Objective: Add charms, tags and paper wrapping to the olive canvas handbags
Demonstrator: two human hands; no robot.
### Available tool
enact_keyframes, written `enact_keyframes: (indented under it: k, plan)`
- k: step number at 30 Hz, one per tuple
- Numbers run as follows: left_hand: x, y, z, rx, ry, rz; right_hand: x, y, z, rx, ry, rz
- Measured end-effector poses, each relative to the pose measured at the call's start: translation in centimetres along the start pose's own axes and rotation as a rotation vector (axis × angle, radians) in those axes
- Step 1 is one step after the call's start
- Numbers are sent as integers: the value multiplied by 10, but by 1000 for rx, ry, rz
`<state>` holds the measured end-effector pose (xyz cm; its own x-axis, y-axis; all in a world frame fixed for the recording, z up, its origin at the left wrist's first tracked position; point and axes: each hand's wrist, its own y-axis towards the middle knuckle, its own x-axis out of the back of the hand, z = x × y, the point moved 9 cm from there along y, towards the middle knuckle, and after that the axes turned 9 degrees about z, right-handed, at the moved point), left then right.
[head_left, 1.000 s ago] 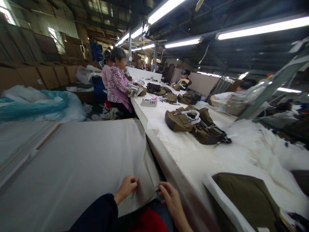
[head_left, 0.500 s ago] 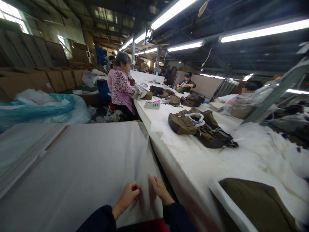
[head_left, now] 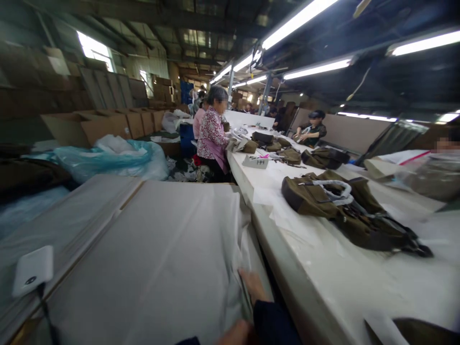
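Observation:
A smooth grey sheet [head_left: 154, 258] covers the surface in front of me, creased and bunched along its right side. At that creased edge is my right hand [head_left: 254, 286], its fingers closed on a fold of the sheet, beside the gap along the white table. My left hand [head_left: 234, 334] is low at the bottom edge of the view, near the sheet's front right corner. It is blurred and cut off, so its fingers are hidden. A white device [head_left: 34, 270] with a black cable lies at the left of the sheet.
On the long white table [head_left: 287, 249] at right lie olive bags [head_left: 319, 196] with wrapped handles and a small white box [head_left: 255, 161]. People [head_left: 212, 129] stand along it. Blue plastic wrapping [head_left: 118, 160] and open cartons [head_left: 104, 125] are at left.
The view has swung left, bringing the white device into sight. My left hand has dropped toward the bottom edge. The sheet's right side is now bunched where it lay smoother.

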<state>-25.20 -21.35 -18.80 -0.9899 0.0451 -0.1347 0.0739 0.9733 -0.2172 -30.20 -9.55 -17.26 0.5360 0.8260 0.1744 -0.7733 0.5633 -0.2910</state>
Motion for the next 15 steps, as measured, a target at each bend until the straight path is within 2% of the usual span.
enact_keyframes:
  k: [1, 2, 4, 6, 9, 12, 15]
  plan:
    - [18, -9, -8, -13, 30, -36, 2, 1, -2, 6, -17, -4]
    - [45, -21, -17, -11, 91, -121, 8, 1, -2, 13, -37, -16]
    - [115, -54, -33, 44, 216, -384, 26, -1, 1, 35, -75, -61]
    - [195, -101, -46, 175, 427, -722, 45, -5, 11, 84, -90, -89]
    - [289, -164, -49, 294, 535, -1000, 60, -15, 25, 149, -95, -49]
    - [353, -215, -37, 430, 617, -1170, 73, -25, 26, 128, -103, -36]
    - [390, -242, -22, 548, 666, -1223, 92, -31, 21, 84, -113, -92]
